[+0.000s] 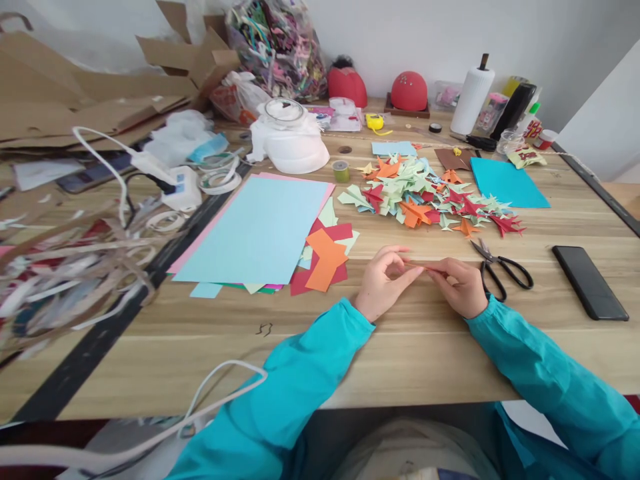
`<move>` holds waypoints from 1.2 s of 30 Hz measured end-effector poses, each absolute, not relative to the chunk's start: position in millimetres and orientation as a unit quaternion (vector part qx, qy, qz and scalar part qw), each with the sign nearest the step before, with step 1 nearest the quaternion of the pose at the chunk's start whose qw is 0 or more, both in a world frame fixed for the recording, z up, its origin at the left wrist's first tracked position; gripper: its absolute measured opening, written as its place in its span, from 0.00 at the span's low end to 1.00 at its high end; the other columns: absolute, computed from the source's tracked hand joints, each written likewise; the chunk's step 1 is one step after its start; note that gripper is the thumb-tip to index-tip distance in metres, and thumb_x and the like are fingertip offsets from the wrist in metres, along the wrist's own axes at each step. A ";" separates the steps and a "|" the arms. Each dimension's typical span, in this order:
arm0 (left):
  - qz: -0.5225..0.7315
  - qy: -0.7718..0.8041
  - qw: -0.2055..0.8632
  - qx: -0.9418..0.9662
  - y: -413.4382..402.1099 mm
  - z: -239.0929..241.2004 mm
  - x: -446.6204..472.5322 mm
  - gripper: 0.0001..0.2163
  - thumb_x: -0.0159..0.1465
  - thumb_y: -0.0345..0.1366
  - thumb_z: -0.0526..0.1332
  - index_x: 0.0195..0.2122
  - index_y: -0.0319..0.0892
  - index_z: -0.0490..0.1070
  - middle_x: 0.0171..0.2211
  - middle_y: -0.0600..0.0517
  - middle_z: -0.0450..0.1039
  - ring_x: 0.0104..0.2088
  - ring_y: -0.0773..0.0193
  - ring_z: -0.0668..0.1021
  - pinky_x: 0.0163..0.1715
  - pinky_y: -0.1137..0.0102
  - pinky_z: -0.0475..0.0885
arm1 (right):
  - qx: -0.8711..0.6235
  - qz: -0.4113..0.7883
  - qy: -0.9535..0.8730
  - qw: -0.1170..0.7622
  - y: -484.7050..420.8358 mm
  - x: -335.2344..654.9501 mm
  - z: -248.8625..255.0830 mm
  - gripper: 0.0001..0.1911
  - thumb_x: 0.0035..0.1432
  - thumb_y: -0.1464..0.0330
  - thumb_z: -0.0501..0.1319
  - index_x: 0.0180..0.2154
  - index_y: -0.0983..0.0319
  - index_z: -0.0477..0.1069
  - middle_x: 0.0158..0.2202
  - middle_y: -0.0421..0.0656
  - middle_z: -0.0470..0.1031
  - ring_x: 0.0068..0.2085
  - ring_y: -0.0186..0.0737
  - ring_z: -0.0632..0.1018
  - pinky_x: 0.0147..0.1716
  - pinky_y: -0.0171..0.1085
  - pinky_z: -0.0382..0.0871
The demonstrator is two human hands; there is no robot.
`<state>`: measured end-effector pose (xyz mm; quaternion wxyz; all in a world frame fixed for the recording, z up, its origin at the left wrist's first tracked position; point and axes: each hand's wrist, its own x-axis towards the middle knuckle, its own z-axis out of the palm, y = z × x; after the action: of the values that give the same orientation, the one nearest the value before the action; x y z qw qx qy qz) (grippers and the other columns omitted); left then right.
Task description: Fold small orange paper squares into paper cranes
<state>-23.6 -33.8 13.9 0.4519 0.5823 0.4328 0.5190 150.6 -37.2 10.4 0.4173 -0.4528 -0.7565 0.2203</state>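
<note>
The left hand (383,283) and the right hand (461,287) meet low over the near part of the worktop (380,373), both pinching a small orange paper piece (415,264) between thumb and fingers. The piece lies between the two sets of fingertips, seen nearly edge-on and largely hidden, so its folded shape cannot be made out.

Black-handled scissors (506,262) lie open just beside the right hand, one handle loop close to the wrist; a dark phone (590,283) lies farther right. Beyond the hands, a heap of folded paper pieces (416,213) in pale green, orange and red spreads across the middle, taking up the space straight ahead. Behind its right part lies a bright blue sheet (510,184).

Left of the left hand are loose paper offcuts (321,261) in orange, red and pale green, partly on and beside a stack of coloured sheets (255,227) topped with light blue. A small greenish spool (341,172) stands between stack and heap. At the far left, a tangle of strips (85,267), a white power strip (183,188) and torn cardboard (90,97) crowd the surface. A white cable (125,459) runs up to the left sleeve (300,380). Along the wall stand a red dome (409,91) and a white bottle (473,100).
</note>
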 end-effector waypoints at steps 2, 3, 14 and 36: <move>0.529 0.439 0.473 0.552 -33.7 12.7 -23.4 0.15 0.51 0.41 0.66 0.24 0.41 0.58 0.45 0.44 0.69 0.42 0.60 0.76 0.36 0.66 0.73 | -0.430 0.174 -0.789 0.403 -38.2 150.6 11.7 0.08 0.57 0.69 0.57 0.37 0.59 0.74 0.33 0.46 0.76 0.33 0.38 0.75 0.33 0.38 0.71; 0.526 0.443 0.483 0.542 -33.7 11.9 -23.1 0.16 0.51 0.41 0.66 0.24 0.41 0.57 0.44 0.45 0.69 0.42 0.59 0.76 0.36 0.66 0.73 | -0.425 0.159 -0.795 0.403 -38.5 150.5 11.8 0.08 0.58 0.69 0.56 0.37 0.59 0.74 0.34 0.47 0.76 0.34 0.39 0.76 0.34 0.38 0.71; 0.456 0.458 0.534 0.545 -33.4 11.7 -21.1 0.16 0.47 0.39 0.68 0.23 0.40 0.58 0.44 0.44 0.72 0.41 0.59 0.76 0.41 0.62 0.70 | -0.438 0.107 -0.789 0.418 -39.5 150.5 10.0 0.11 0.56 0.68 0.58 0.43 0.59 0.71 0.34 0.46 0.76 0.33 0.39 0.76 0.33 0.38 0.73; 0.497 0.365 0.656 0.435 -32.9 19.1 -22.6 0.13 0.53 0.38 0.65 0.24 0.39 0.60 0.47 0.45 0.73 0.46 0.58 0.75 0.46 0.61 0.69 | -0.429 0.399 -0.676 0.448 -41.4 149.4 11.1 0.12 0.56 0.62 0.58 0.42 0.59 0.70 0.36 0.44 0.75 0.34 0.38 0.76 0.33 0.38 0.72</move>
<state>-22.6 -32.9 19.1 0.6562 0.4349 0.3654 0.4967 149.4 -41.4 11.1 0.4480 -0.4289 -0.6755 0.3987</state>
